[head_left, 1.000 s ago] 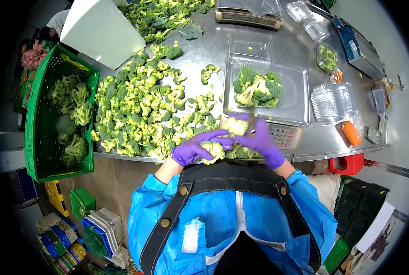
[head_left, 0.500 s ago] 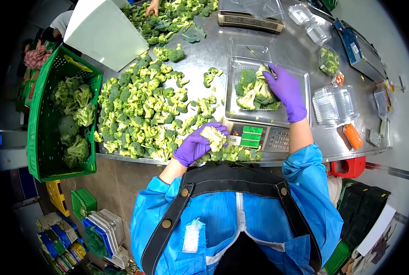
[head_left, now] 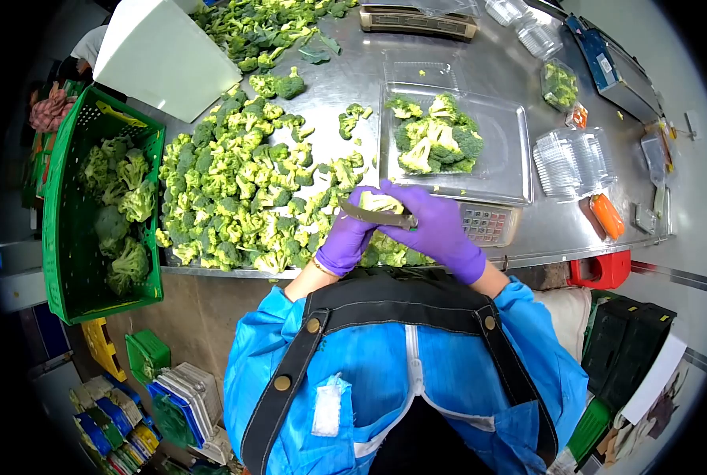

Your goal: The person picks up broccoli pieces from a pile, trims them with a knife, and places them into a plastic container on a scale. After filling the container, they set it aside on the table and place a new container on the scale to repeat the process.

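Left fingers (head_left: 355, 228) clenched round broccoli floret (head_left: 380, 201). Right fingers (head_left: 418, 210) gripping knife (head_left: 365, 214), blade laid across floret's underside. Floret held over near edge of counter (head_left: 543, 231), just short of scale (head_left: 488, 224).

My judgement: slice stem only, edge angled off left thumb, crown whole.

Filled tub (head_left: 437, 142) on scale at 1 o'clock. Loose pile (head_left: 243, 190) at 10, green crate (head_left: 57, 261) at 9, second scale (head_left: 417, 22) at 12.

Count: one knife, one floret in hand, two scales, one crate. Pile beyond counting.
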{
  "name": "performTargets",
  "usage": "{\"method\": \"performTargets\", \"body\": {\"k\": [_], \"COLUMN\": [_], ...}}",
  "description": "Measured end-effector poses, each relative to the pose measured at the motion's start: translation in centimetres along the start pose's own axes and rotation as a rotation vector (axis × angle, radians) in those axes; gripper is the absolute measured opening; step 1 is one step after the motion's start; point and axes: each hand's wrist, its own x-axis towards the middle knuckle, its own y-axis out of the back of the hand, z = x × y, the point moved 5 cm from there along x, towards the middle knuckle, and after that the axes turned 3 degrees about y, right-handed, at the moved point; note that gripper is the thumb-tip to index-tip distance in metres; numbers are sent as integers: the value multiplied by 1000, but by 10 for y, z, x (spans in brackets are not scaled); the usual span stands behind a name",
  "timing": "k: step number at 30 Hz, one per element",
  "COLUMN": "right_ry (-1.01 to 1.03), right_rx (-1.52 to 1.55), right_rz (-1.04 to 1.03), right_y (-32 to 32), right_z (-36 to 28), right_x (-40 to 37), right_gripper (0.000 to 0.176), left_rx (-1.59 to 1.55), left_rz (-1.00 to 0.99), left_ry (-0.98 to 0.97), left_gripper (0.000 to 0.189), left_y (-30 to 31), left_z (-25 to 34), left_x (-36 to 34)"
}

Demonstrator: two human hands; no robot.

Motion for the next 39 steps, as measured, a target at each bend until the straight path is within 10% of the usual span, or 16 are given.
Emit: {"method": "performTargets", "body": {"k": [13,17,20,32,39], "right_ry": [-224,-121,-149,-403,-659], "right_rx": [380,392,226,375,620], "right_rz": [-297,-446,-68,92,534], "right_y": [-48,-27,5,25,77], "right_z": [20,37,45,53,98], "right_x": [-53,-72,-76,-61,-71], "right_gripper": [30,29,35,16,23], "left_rx": [389,219,687,1523,1118], "left_rz": [-5,313,174,8,167], "left_ry": [27,58,-46,-675,-568], "left_gripper": [36,33,34,62,44], "left_y": [55,89,74,-84,-28], "left_z": [-5,26,45,69,94], "left_x": [-31,-30,-14,105,128]}}
